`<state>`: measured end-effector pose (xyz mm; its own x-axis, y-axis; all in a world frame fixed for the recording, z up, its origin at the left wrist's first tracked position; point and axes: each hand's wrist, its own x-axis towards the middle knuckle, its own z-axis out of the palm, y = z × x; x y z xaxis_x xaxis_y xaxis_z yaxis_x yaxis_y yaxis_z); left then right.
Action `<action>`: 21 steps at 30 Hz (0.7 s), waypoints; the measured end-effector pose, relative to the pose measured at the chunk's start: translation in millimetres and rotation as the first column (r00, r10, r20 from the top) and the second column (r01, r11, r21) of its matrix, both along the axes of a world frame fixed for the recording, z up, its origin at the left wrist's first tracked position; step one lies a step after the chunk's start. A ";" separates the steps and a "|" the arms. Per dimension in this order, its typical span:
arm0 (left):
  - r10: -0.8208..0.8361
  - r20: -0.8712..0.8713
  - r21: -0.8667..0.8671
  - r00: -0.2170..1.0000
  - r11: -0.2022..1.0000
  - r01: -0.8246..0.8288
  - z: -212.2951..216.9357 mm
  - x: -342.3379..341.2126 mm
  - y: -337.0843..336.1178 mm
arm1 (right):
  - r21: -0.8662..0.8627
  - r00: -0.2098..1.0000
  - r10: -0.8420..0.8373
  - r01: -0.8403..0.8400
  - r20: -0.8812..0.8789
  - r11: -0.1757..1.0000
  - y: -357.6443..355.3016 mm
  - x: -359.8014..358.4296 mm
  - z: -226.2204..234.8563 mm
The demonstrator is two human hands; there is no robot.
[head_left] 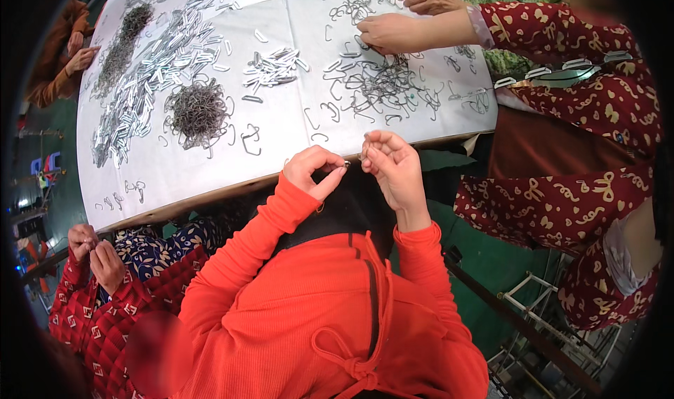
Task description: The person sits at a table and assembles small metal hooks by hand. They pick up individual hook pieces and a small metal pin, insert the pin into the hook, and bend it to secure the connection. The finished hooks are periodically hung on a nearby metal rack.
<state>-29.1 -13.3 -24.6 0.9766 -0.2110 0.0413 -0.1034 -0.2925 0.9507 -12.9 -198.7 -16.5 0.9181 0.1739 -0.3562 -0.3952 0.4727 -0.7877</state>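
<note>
My left hand point(313, 171) is closed in a pinch just off the near edge of the table. A small shiny metal piece point(347, 164) shows at its thumb and fingertips; its exact kind is too small to tell. Facing it, a short gap away, is my right hand point(393, 166), with thumb and fingers pressed together. Something tiny may sit between those fingertips, but I cannot make it out. Beyond my hands lie a dense heap of dark bent wire hooks point(196, 111), a small pile of flat silvery metal clips point(272, 68) and a looser heap of wire hooks point(382, 87).
The white-covered table point(270, 136) also carries a long spread of silvery clips point(165, 62) and another dark wire heap point(119, 55). At the right, a co-worker's hand point(393, 32) reaches over the hooks. Another co-worker's hands point(105, 262) are at the lower left.
</note>
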 end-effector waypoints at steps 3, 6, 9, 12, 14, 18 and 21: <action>0.005 -0.007 -0.002 1.000 1.000 -0.005 5.8 2.2 -3.9 | 0.001 0.999 0.029 -0.029 -0.015 1.000 -3.6 -13.8 -1.1; 0.007 -0.012 -0.013 1.000 1.000 -0.007 7.8 1.8 -6.3 | 0.004 0.998 0.037 -0.037 -0.048 0.999 -1.6 -21.0 3.5; 0.010 0.012 -0.031 1.000 0.999 -0.010 8.0 -0.3 -6.8 | -0.008 0.999 0.028 -0.028 -0.020 1.000 -2.0 -24.3 -5.7; 0.024 0.060 -0.040 0.998 0.999 -0.022 6.5 -1.2 -6.6 | -0.050 1.000 0.009 -0.010 -0.024 0.999 -0.3 -25.2 -1.7; 0.054 0.124 -0.071 0.991 0.996 -0.045 1.4 -0.8 -7.5 | -0.071 1.000 0.004 -0.005 -0.018 0.997 1.0 -28.2 -4.4; -0.030 0.230 0.085 0.973 0.996 0.011 2.6 -2.5 -0.9 | -0.049 1.000 -0.021 0.021 -0.012 0.999 7.0 -33.6 -3.8; -0.060 0.319 0.094 0.946 0.995 0.032 -1.8 -1.8 0.8 | -0.194 0.988 -0.051 0.078 0.143 0.978 12.0 -35.9 -8.9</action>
<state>-30.9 -12.5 -26.4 0.9036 -0.2721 0.3308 -0.4144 -0.3602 0.8358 -48.7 -186.7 -25.4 0.9673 0.0509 -0.2485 -0.2514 0.3224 -0.9126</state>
